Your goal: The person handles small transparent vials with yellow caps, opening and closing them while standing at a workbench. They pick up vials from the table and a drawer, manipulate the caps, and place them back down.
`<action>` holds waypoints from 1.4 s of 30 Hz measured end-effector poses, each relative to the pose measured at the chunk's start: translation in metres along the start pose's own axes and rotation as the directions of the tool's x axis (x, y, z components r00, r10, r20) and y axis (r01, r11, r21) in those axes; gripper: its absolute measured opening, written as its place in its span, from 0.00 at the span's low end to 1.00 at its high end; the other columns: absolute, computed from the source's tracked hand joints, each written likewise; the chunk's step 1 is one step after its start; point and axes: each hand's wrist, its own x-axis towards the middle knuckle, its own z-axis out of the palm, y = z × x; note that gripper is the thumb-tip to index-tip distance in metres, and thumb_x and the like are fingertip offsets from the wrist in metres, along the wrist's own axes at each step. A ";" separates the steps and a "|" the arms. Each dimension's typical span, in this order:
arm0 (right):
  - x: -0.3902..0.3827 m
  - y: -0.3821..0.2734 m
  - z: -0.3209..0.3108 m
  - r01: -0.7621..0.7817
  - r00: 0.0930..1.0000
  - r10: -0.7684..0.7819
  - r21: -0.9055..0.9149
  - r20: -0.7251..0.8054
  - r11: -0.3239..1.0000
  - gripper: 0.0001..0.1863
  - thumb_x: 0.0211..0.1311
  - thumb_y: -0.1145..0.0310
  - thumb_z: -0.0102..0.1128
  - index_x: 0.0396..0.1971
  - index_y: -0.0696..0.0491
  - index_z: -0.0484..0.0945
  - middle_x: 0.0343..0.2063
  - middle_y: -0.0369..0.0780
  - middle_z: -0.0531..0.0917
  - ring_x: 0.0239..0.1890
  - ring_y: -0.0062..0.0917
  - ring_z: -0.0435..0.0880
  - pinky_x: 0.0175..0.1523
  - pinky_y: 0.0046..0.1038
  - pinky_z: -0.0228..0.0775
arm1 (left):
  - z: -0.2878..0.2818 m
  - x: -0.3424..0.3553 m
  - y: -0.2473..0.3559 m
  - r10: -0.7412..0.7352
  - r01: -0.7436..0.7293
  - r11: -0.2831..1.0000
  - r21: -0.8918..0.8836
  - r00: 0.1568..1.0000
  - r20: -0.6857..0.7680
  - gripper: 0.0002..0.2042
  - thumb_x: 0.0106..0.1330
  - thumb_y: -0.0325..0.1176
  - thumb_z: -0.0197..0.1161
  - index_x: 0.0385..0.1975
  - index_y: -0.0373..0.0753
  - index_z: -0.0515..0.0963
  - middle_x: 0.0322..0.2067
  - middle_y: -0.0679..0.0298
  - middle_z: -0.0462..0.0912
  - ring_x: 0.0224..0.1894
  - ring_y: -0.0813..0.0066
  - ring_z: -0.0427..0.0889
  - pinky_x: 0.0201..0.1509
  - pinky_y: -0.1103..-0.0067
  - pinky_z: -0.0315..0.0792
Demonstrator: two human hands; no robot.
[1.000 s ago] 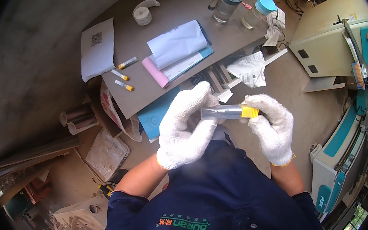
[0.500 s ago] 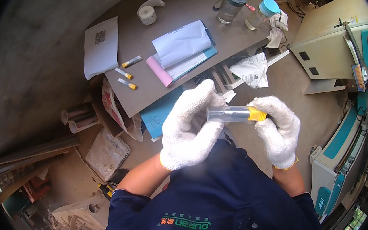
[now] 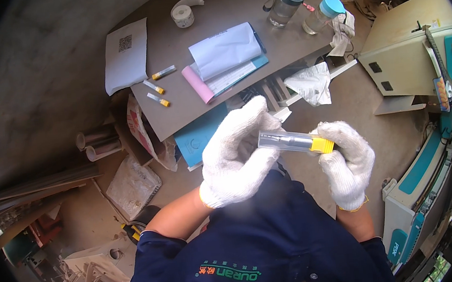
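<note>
Both my hands wear white knit gloves. My left hand point(image 3: 234, 156) grips the left end of a clear plastic tube point(image 3: 282, 140) holding a metal bit, while the fingers of my right hand point(image 3: 347, 161) pinch its yellow cap point(image 3: 321, 145). On the brown desk point(image 3: 171, 116) beyond lie three similar small tubes point(image 3: 158, 101), a white sheet with a printed code point(image 3: 125, 63) and a pad with pink and white pages point(image 3: 225, 50).
A paper roll point(image 3: 182, 14) and two bottles point(image 3: 323, 14) stand on the desk. An open drawer point(image 3: 339, 68) with a crumpled bag is below. Machines point(image 3: 405, 67) line the right side, rolled material point(image 3: 100, 151) and boards lie at left, and dusty equipment point(image 3: 94, 276) fills the lower left.
Both hands and the tube have shifted slightly to the right in the view, and the tube's capped end has dropped a little, so it tilts more.
</note>
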 end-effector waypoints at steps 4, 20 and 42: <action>-0.005 0.000 -0.002 0.012 1.000 -0.012 0.003 0.017 1.000 0.21 0.53 0.82 0.51 0.48 0.63 0.81 0.45 0.48 0.84 0.44 0.30 0.86 0.50 0.29 0.81 | 0.002 -0.001 0.000 -0.024 0.024 0.999 -0.029 1.000 -0.005 0.32 0.68 0.17 0.62 0.73 0.39 0.62 0.50 0.53 0.80 0.50 0.63 0.84 0.55 0.67 0.79; -0.009 -0.006 0.007 -0.165 0.983 0.181 0.259 -0.039 0.952 0.13 0.66 0.76 0.59 0.47 0.66 0.82 0.42 0.46 0.85 0.33 0.21 0.86 0.40 0.22 0.79 | -0.007 -0.002 0.004 -0.061 0.054 0.984 0.171 0.997 0.040 0.30 0.66 0.23 0.68 0.69 0.36 0.69 0.47 0.56 0.81 0.46 0.68 0.84 0.53 0.73 0.78; -0.051 0.016 0.011 -0.178 0.551 0.388 -0.350 0.739 0.920 0.18 0.62 0.50 0.66 0.29 0.52 0.84 0.22 0.45 0.83 0.26 0.42 0.84 0.31 0.38 0.73 | -0.005 -0.044 0.010 -0.636 0.073 0.750 0.657 0.353 0.687 0.18 0.71 0.49 0.61 0.36 0.37 0.76 0.17 0.53 0.78 0.20 0.50 0.82 0.26 0.63 0.77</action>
